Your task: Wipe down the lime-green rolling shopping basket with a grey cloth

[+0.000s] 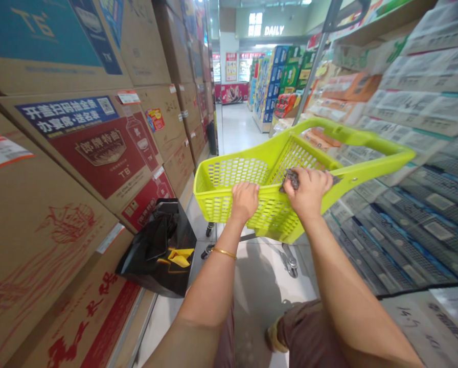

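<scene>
A lime-green plastic shopping cart (278, 225) with perforated sides stands crosswise before me on small wheels. Its looped handle (390, 148) points to the right. My left hand (245, 198) is closed over the near rim, thumb inside. Farther right along that rim, my right hand (308, 189) grips too, with a crumpled dark grey cloth (292, 179) pressed beneath its fingers. The fingertips of both hands are partly hidden behind the rim. Inside the basket I see bare green mesh and a slanted divider (290, 153).
Stacked cardboard boxes (110, 148) wall the left side. A black bag (160, 245) with a yellow piece leans against them on the floor. Packaged goods (413, 107) are piled along the right. A grey metal post (309, 76) rises behind the cart, and the aisle (240, 128) runs ahead.
</scene>
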Available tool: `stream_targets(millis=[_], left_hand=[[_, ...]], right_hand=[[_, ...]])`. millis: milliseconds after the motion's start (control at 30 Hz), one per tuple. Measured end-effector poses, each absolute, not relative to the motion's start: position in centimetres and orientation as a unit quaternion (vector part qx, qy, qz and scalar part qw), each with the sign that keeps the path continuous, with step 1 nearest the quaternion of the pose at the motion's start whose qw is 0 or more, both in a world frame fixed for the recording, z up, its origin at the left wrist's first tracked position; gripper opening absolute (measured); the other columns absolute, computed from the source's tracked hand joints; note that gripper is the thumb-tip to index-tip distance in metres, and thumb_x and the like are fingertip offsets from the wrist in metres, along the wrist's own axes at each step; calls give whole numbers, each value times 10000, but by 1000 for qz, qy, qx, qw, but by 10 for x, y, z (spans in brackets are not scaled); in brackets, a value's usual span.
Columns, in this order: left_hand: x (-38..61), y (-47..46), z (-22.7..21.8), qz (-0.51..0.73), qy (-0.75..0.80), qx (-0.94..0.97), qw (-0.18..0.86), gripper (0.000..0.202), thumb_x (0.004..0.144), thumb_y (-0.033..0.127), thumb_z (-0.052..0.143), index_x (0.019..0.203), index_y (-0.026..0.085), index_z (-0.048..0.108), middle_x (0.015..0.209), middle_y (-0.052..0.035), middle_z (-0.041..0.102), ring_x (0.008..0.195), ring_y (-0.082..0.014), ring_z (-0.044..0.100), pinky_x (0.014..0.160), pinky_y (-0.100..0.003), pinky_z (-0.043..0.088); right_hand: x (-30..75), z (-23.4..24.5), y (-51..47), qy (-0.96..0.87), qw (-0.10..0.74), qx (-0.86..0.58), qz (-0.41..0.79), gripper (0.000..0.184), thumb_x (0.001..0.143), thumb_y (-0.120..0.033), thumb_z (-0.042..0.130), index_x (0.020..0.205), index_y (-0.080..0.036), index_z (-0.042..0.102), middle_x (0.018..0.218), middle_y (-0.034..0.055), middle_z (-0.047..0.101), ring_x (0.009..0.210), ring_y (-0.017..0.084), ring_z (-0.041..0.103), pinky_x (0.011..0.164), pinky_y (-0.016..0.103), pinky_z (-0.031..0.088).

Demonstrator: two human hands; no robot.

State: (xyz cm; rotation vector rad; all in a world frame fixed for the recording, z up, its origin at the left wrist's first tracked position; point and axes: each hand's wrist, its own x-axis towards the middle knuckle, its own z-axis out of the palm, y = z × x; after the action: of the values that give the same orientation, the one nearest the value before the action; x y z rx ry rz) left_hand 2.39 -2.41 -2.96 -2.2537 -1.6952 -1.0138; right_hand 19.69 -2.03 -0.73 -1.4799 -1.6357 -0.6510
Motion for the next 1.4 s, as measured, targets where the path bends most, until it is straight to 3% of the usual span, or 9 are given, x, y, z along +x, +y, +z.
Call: stream_targets(millis=[200,600,867,1067,1400], left_hand=[[26,-27,-30,-345,-572,-740,72,307,967,271,324,785,200,561,849,-56,627,889,-209,533,823,-341,333],[17,-26,-34,-368,-533,-754,107,312,966,252,305,769,197,541,797,-57,606,828,-206,521,759,-346,323],[16,-23,-36,-378,-530,-751,109,309,968,273,319,761,202,537,773,-47,600,805,-200,519,747,-339,321],[18,-21,-37,-373,-545,-742,111,312,961,272,324,728,203,519,758,-46,589,805,-201,517,760,-338,325],[20,-25,-31,-365,-564,-737,81,294,948,237,337,730,207,533,773,-55,594,821,-207,527,759,-346,331]], right_hand=[[169,-15,-19,-640,443,-586,-227,236,799,-316,491,947,-203,637,875,62,598,917,238,461,960,440,269],[143,-26,-23,-710,424,-522,-209,265,835,-327,514,1047,-215,626,1006,66,607,965,221,474,918,383,286],[186,-12,-19,-620,465,-582,-248,259,800,-271,503,1026,-199,607,1019,88,580,1002,250,463,929,429,288],[166,-18,-19,-636,465,-573,-225,239,799,-287,506,990,-205,625,944,63,591,958,227,465,973,425,276],[124,-27,-25,-677,463,-550,-160,252,834,-296,502,1043,-227,624,981,62,607,982,222,467,973,406,256]])
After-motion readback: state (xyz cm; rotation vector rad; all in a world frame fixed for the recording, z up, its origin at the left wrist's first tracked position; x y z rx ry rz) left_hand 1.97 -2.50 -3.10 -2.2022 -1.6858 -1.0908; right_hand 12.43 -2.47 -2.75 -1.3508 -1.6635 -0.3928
